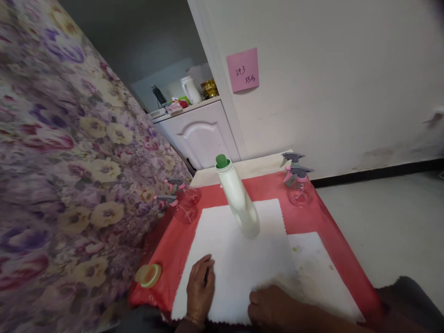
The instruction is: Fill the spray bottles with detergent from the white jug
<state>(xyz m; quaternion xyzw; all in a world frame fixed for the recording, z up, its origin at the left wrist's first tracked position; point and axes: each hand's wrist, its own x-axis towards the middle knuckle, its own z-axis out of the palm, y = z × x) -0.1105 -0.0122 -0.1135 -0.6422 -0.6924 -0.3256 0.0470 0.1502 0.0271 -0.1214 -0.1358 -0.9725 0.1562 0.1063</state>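
Observation:
My left hand (200, 287) lies flat on a white cloth (239, 259), fingers stretched out near its front left edge. My right hand (274, 306) rests on the same cloth at the front, fingers curled under with the knuckles up; what they hold, if anything, is hidden. A white bottle (239, 199) with an open green spout stands on the cloth a little beyond both hands. A round green and yellow cap (148, 275) lies on the red table cover (312, 217), left of my left hand.
Two clear pink spray bottles (182, 203) stand at the table's left edge and two more spray bottles (297, 182) at the back right. A second white sheet (319, 273) lies to the right. A flowered fabric (69, 162) rises at left, and a white wall with a pink note (243, 69) behind.

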